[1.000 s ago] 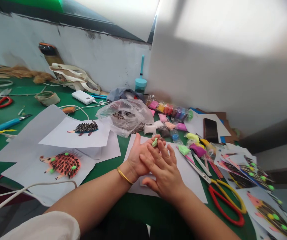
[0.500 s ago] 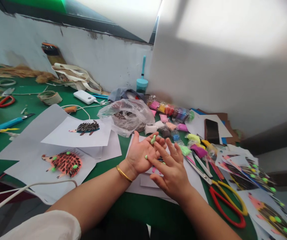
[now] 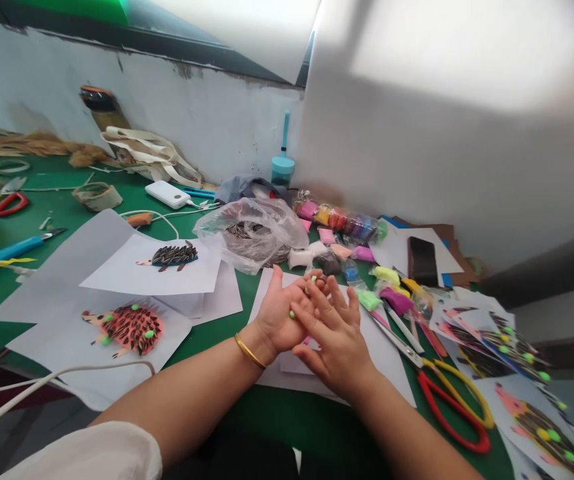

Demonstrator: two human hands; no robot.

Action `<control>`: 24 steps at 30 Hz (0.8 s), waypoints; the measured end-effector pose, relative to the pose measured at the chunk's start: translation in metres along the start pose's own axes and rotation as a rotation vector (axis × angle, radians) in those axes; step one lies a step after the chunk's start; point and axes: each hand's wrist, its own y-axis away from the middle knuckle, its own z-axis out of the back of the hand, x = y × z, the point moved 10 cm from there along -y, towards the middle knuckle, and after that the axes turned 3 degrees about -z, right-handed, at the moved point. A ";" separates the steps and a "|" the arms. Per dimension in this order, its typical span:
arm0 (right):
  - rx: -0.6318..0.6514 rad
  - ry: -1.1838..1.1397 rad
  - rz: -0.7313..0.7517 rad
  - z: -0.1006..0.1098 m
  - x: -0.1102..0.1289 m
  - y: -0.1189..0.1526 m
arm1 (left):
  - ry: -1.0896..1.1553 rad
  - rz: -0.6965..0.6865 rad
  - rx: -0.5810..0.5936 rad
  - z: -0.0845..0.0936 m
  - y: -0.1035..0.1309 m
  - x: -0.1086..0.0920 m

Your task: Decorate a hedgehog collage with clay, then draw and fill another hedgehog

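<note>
My left hand (image 3: pixel 281 315) is turned palm up over the white paper (image 3: pixel 381 360), a gold bangle on its wrist. A tiny light-green clay ball (image 3: pixel 292 314) rests on the palm, and a larger piece of green clay is held at the fingers, partly covered. Palm down, my right hand (image 3: pixel 344 347) lies over the left fingers with its own fingers stretched out, one fingertip at the small ball. Beneath both hands, a picture with pink parts is mostly hidden.
Left are hedgehog pictures of seeds and clay (image 3: pixel 134 327). Behind sits a plastic bag of seeds (image 3: pixel 251 233) beside colored clay packs (image 3: pixel 337 220). To the right lie large scissors (image 3: pixel 447 393), a phone (image 3: pixel 421 260) and more hedgehog pictures (image 3: pixel 537 427). A blue craft knife (image 3: pixel 11 250) lies far left.
My right hand has shifted slightly left and up, its fingers now lower over the left fingers. The larger green clay piece is more covered than before.
</note>
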 end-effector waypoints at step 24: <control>0.022 -0.045 0.054 -0.002 0.008 -0.002 | -0.021 0.009 -0.029 0.003 -0.001 0.000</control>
